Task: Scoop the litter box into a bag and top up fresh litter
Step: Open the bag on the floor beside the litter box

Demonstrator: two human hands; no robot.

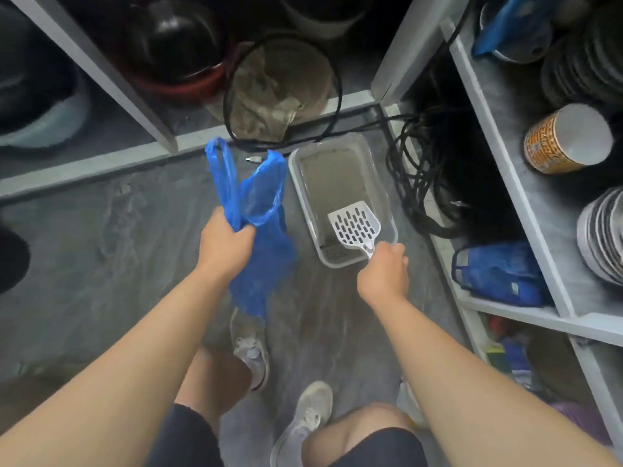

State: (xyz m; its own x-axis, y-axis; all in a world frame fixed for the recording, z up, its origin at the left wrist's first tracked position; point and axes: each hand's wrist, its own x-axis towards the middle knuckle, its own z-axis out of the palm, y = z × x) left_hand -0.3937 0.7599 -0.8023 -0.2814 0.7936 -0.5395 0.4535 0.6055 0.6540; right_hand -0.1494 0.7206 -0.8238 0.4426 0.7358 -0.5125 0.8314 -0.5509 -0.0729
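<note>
A grey litter box (294, 170) sits on the floor ahead of me, with pale litter inside. My right hand (384, 269) grips the handle of a white slotted scoop (354, 224), whose blade hovers over the near end of the box. My left hand (224, 244) is closed on a thin blue plastic bag (259, 210), held up left of the box. The bag's two handles stick up and its body hangs down below my fist.
Grey shelving (526, 183) on the right holds stacked plates, a cup and a blue pouch. Black cables (414, 176) coil beside the box. Shelves behind carry pots and a mesh strainer with cloth. My two shoes stand on the dusty floor.
</note>
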